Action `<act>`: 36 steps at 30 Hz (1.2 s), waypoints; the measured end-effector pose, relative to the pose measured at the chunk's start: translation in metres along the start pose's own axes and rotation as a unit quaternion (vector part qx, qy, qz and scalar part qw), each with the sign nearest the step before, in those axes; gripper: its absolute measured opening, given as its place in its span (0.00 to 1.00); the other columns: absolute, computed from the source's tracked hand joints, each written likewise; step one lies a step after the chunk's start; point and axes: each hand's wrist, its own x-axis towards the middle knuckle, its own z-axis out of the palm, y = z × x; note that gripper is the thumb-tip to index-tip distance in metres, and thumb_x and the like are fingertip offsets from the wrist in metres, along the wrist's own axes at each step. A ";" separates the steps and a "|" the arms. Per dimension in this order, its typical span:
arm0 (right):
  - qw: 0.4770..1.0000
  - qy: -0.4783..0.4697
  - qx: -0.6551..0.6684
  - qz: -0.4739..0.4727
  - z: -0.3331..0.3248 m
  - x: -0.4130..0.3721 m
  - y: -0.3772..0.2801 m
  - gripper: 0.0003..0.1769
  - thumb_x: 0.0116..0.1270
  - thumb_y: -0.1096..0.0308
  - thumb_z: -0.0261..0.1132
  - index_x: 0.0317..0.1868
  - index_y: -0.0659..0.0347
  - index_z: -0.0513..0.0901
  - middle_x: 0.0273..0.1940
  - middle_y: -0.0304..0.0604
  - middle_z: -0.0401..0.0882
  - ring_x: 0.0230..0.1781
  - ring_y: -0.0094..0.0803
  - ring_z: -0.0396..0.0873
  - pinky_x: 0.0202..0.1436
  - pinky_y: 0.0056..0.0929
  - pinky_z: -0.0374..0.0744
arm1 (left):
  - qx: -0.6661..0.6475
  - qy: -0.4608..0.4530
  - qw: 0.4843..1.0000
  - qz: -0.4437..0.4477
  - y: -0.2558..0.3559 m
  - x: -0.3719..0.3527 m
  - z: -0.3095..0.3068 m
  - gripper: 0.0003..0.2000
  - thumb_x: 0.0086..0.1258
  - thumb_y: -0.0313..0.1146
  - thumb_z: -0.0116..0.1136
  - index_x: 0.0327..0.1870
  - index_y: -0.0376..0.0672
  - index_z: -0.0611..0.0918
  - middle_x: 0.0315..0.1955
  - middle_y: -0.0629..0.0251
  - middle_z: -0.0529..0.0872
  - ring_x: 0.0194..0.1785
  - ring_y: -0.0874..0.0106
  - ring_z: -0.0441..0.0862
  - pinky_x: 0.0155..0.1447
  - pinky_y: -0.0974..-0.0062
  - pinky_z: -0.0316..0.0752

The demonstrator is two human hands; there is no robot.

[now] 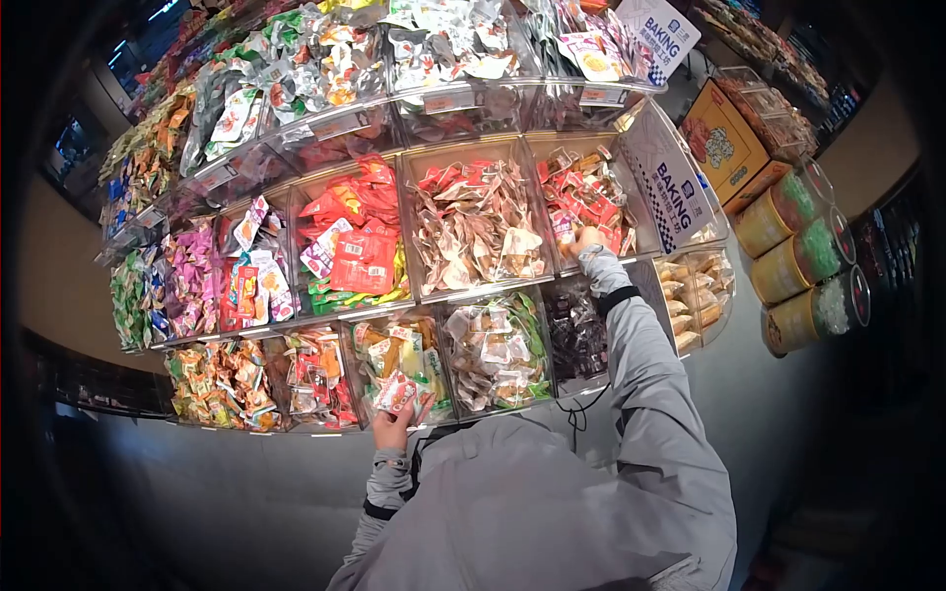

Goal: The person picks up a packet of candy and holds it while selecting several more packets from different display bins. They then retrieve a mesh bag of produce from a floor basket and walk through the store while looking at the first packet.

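Observation:
My left hand (393, 430) is closed on a small red-and-white snack packet (397, 391), held over the front edge of a bin of yellow and green packets (430, 357). My right hand (589, 239) reaches into the bin of red and pale snack packets (597, 197) at the right of the middle row. Its fingers are curled down among the packets, beside a white-and-purple one (565, 226). Whatever they hold is too small and covered to make out.
Tiers of clear bins hold bagged snacks, among them red bags (364, 258) and brown-toned packets (478, 217). A "BAKING" sign panel (662, 182) stands right of my right hand. Farther right are a yellow carton (724, 143) and yellow-labelled tubs (793, 315).

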 end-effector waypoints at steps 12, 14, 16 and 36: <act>0.964 0.161 0.065 -0.202 -0.027 -0.010 -0.023 0.10 0.44 0.67 0.59 0.30 0.58 0.77 0.29 0.47 0.75 0.31 0.42 0.75 0.37 0.36 0.72 | 0.012 0.001 1.000 -0.004 0.002 0.000 -0.002 0.12 0.51 0.32 0.59 0.31 0.32 0.76 0.26 0.64 0.78 0.28 0.80 0.73 0.31 0.82 0.68; 0.973 0.045 0.007 -0.228 -0.010 -0.041 -0.064 0.08 0.46 0.65 0.57 0.26 0.60 0.75 0.28 0.48 0.76 0.29 0.43 0.75 0.33 0.37 0.73 | -0.012 -0.037 0.999 -0.011 -0.002 0.005 0.002 0.12 0.52 0.31 0.58 0.33 0.32 0.75 0.29 0.65 0.78 0.30 0.80 0.73 0.33 0.83 0.68; 0.962 0.036 -0.057 -0.263 0.012 -0.047 -0.077 0.11 0.47 0.64 0.56 0.28 0.63 0.73 0.26 0.53 0.75 0.28 0.46 0.75 0.32 0.39 0.73 | -0.005 -0.047 0.999 -0.015 0.002 0.008 0.005 0.12 0.52 0.30 0.57 0.34 0.32 0.75 0.29 0.65 0.78 0.30 0.80 0.73 0.33 0.83 0.67; 0.950 0.018 0.283 -0.132 -0.177 0.046 -0.199 0.23 0.50 0.47 0.57 0.30 0.63 0.77 0.18 0.39 0.75 0.15 0.22 0.72 0.17 0.18 0.70 | -0.011 -0.044 0.999 0.011 -0.006 0.011 -0.008 0.11 0.52 0.31 0.57 0.32 0.33 0.76 0.25 0.66 0.79 0.26 0.81 0.73 0.29 0.83 0.68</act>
